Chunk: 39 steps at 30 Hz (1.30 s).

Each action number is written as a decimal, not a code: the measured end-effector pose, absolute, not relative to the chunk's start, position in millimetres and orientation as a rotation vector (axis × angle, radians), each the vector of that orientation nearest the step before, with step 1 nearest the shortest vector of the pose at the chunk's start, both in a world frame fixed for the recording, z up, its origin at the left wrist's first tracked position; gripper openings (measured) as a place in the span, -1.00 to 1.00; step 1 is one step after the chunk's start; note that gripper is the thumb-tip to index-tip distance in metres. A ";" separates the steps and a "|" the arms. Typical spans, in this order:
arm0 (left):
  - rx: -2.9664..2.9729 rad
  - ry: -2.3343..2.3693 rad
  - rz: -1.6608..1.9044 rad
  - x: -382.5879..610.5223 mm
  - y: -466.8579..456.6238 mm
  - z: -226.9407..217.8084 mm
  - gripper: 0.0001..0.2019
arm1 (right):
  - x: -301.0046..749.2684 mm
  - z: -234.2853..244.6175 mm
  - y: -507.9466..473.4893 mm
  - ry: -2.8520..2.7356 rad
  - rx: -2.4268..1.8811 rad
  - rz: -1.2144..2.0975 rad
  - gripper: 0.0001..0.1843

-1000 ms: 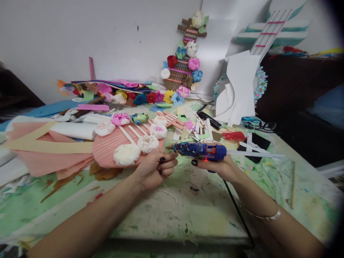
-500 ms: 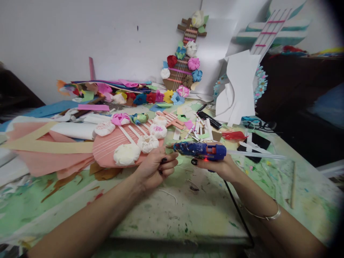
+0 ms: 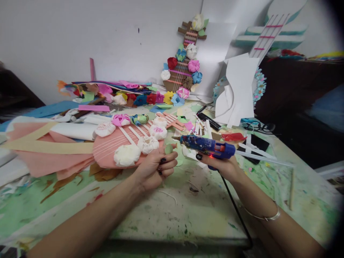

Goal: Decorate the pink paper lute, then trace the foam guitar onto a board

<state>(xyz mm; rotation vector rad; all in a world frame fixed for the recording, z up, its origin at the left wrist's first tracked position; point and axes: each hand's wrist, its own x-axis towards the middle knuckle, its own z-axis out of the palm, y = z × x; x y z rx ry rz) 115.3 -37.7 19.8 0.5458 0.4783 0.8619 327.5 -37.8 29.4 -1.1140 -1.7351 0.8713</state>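
Pinched in the fingers of my left hand (image 3: 156,165) is a small green paper leaf (image 3: 168,149). My right hand (image 3: 224,165) is wrapped round a blue hot glue gun (image 3: 206,145), whose nozzle points left, a short gap from the leaf. A red light glows on the gun, and a clear glue stick (image 3: 264,158) sticks out of its back. Just left of my left hand lies a pink paper guitar (image 3: 107,152) with white strings. White paper flowers (image 3: 127,154) sit along its edges, along with a pink flower (image 3: 120,119).
A brown flower-covered guitar (image 3: 176,77) leans on the wall. White guitar-shaped cutouts (image 3: 239,86) stand at right. Paper scraps, black pens (image 3: 209,120), glasses (image 3: 259,126) and a wooden stick (image 3: 292,188) lie about. The gun's black cord (image 3: 236,208) runs over the table's front edge.
My right hand has moved the glue gun to the right and slightly down, away from my left hand. The green leaf in my left fingers now shows plainly.
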 end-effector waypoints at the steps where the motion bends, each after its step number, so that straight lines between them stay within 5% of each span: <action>1: 0.553 0.484 0.864 115.1 -37.8 19.3 -0.82 | 328.2 29.6 -38.5 -1.725 -1.103 0.821 -0.75; 6: 0.731 0.591 0.996 118.1 -38.4 18.7 -0.80 | 334.6 39.7 -38.3 -1.820 -1.097 0.345 -0.81; 11: 1.012 0.796 1.219 120.6 -38.3 20.8 -0.85 | 353.5 49.8 -25.9 -1.756 -1.528 0.019 -0.77; 18: 1.101 0.876 1.323 117.6 -38.4 22.4 -0.85 | 371.9 46.1 -17.0 -1.942 -2.283 0.305 -0.50; 28: 1.165 0.876 1.266 119.6 -40.9 20.9 -0.79 | 341.9 28.9 -30.7 -2.036 -2.433 0.334 -0.41; 35: 1.087 0.820 1.202 125.1 -44.0 20.0 -0.72 | 342.2 42.0 -29.5 -2.030 -2.148 -0.085 -0.45; 39: 1.042 0.765 1.136 129.0 -47.9 16.1 -0.68 | 319.4 36.6 -36.2 -1.972 -1.363 0.323 -0.79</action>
